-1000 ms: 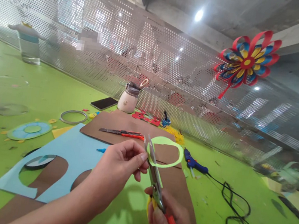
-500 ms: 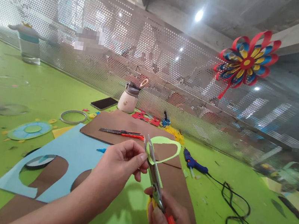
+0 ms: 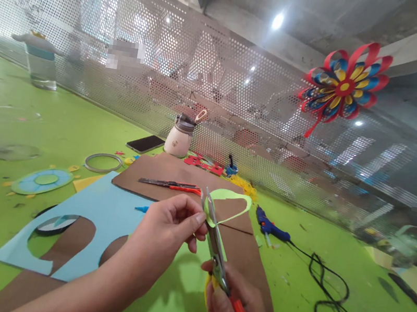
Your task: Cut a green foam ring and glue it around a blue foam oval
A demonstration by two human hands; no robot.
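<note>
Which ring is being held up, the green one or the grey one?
The green paper ring, pinched in the left hand; the grey ring lies flat on the table.

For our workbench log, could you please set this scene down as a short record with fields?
Right hand: holding metal scissors with red and yellow handles
Left hand: pinching thin light-green paper loop, by the scissors
On brown cardboard: slim dark tool with orange-red handle
Left side: light-blue paper sheet with rounded cut-outs
Right side: blue glue gun with black cord
Far side: black phone; white rounded bottle, dark lid
</note>
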